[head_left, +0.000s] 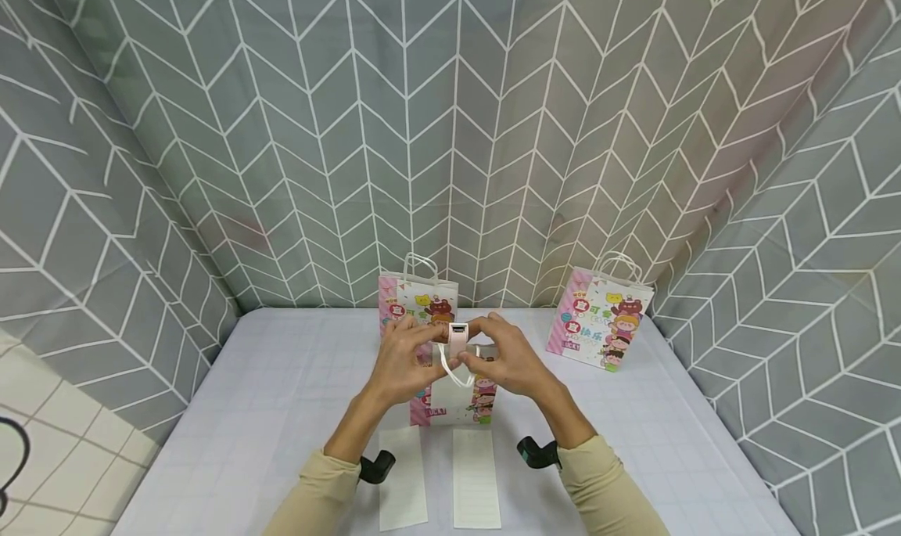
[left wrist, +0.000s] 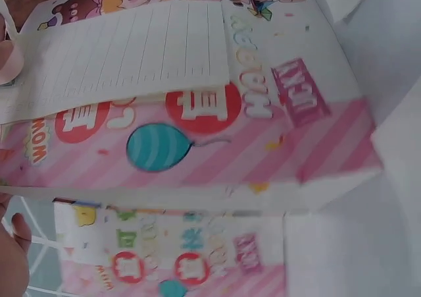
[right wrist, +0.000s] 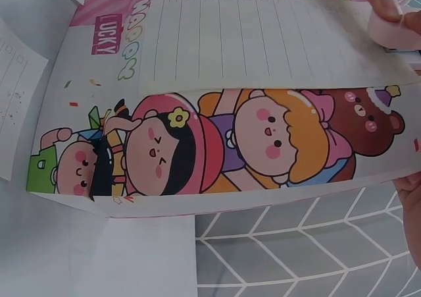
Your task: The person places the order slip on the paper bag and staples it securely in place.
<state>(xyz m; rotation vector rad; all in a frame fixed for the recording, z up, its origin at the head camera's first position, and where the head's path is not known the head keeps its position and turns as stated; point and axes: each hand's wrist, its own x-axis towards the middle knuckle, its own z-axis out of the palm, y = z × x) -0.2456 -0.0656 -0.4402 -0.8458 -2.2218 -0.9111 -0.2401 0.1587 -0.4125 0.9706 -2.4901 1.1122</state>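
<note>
A small pink stapler (head_left: 458,337) sits at the top edge of a printed paper gift bag (head_left: 422,417), its near end facing me. My left hand (head_left: 407,362) pinches it from the left, index finger above and thumb below. From the other side my right hand (head_left: 512,357) pinches it the same way. A lined paper slip (right wrist: 243,43) lies flat on the bag's front, its upper end at the stapler in the right wrist view. White twisted handles (head_left: 459,378) hang forward over the front.
Two similar gift bags stand farther back, one behind the hands (head_left: 390,289) and one at the right (head_left: 598,317). Two more paper slips lie near the front, at left (head_left: 403,481) and right (head_left: 476,481). Patterned curtains (head_left: 436,129) enclose the white table (head_left: 232,426).
</note>
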